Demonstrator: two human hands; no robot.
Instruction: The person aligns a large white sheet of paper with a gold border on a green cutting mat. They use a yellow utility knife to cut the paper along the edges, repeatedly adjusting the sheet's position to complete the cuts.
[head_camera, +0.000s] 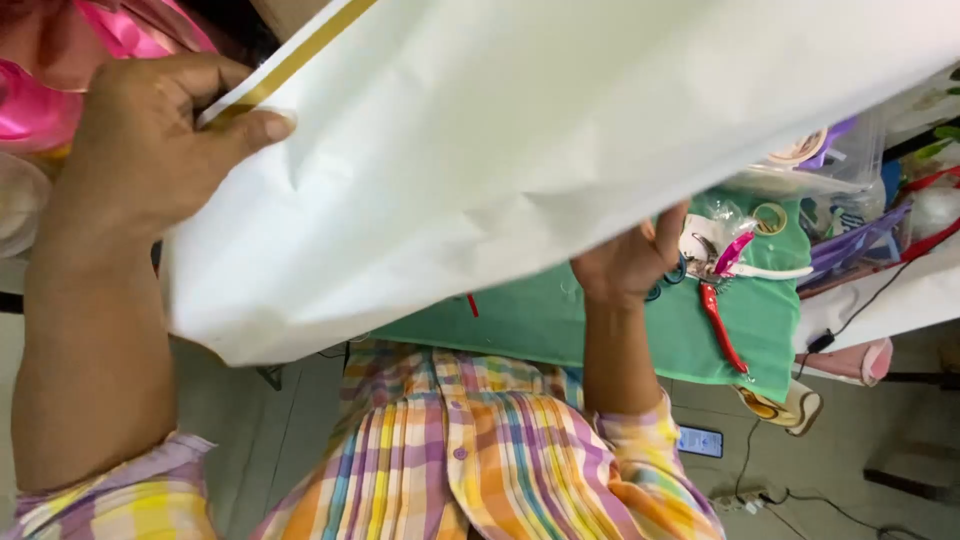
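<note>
White sheet (560, 130), gold-edged: spans the upper frame, stretched taut between your hands. Left hand (150, 140) pinches its edge, upper left; right hand (625, 265) grips underneath, centre-right, above the green-covered table (560, 325).

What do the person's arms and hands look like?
Both hands, left hand and right hand, are bare, with no gloves or rings showing. The sleeves are rolled up and checked in pink, purple, yellow and orange, matching the shirt.

I take this for a home sewing corner: red-handled metal snips (722, 325) lie on green cloth (540, 320) just beyond my right fingers (668, 232).
</note>
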